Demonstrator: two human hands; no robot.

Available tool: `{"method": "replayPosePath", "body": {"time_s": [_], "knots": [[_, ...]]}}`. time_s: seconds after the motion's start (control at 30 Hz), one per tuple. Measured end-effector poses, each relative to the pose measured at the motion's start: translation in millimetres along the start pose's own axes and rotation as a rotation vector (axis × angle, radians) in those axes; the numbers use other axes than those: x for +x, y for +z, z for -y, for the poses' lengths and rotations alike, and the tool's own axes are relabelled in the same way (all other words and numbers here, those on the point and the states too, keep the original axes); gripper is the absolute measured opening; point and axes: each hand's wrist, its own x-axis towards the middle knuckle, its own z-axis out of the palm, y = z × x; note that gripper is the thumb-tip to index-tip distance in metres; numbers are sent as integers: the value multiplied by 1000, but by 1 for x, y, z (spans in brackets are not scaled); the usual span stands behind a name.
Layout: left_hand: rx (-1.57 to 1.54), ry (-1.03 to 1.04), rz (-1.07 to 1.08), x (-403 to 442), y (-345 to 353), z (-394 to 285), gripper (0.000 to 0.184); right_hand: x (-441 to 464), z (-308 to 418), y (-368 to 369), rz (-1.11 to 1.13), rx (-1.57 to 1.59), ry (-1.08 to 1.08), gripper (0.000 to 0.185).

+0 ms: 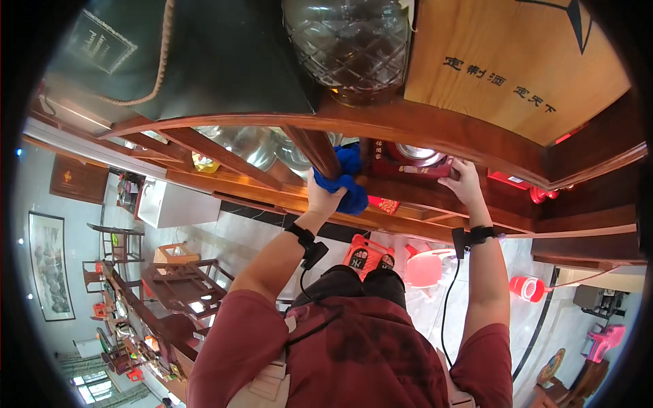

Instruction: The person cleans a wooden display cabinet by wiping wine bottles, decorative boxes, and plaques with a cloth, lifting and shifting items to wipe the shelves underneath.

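My left hand (322, 198) is closed on a bunched blue cloth (354, 197), which is wrapped around a slanting wooden post (311, 146) of the cabinet. Part of the cloth shows on the post's far side. At the right, my right hand (465, 183) grips the end of a dark red box (393, 166) on the shelf, thumb at its lower edge and fingers over its side. A round silvery piece (419, 154) sits in the box. Behind the post, glass vessels (294, 155) stand on the same shelf.
Overhead, the upper shelf (258, 124) carries a dark green bag (224, 68), a large glass jar (347, 44) and a wooden box (503, 75). My feet are on a red plastic stool (371, 243). A red-and-white bucket (526, 288) stands on the floor.
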Motion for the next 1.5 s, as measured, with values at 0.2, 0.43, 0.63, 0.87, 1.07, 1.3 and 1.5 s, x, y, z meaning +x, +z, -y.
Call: {"method": "replayPosePath", "body": {"time_s": [0.2, 0.43, 0.63, 0.87, 1.07, 1.3, 1.5], "knots": [[258, 57, 171, -10, -31, -10, 49, -8, -7, 1, -132, -188, -174, 42], [-295, -592, 435, -35, -58, -89, 21, -20, -19, -17, -116, -138, -83, 42], [-429, -383, 387, -24, 7, -84, 31, -19, -59, -8, -174, 521, 112, 38], [-606, -775, 453, 19, 69, -88, 47, -11, -46, -7, -195, 312, 200, 32], [-614, -726, 552, 22, 73, -66, 36, -36, -16, -25, -152, 521, 399, 28], [-414, -646, 559, 23, 69, -78, 32, -85, -12, -10, -179, 343, 202, 37], [-370, -597, 714, 21, 71, -68, 31, -138, -9, 8, -336, 312, 271, 39]]}}
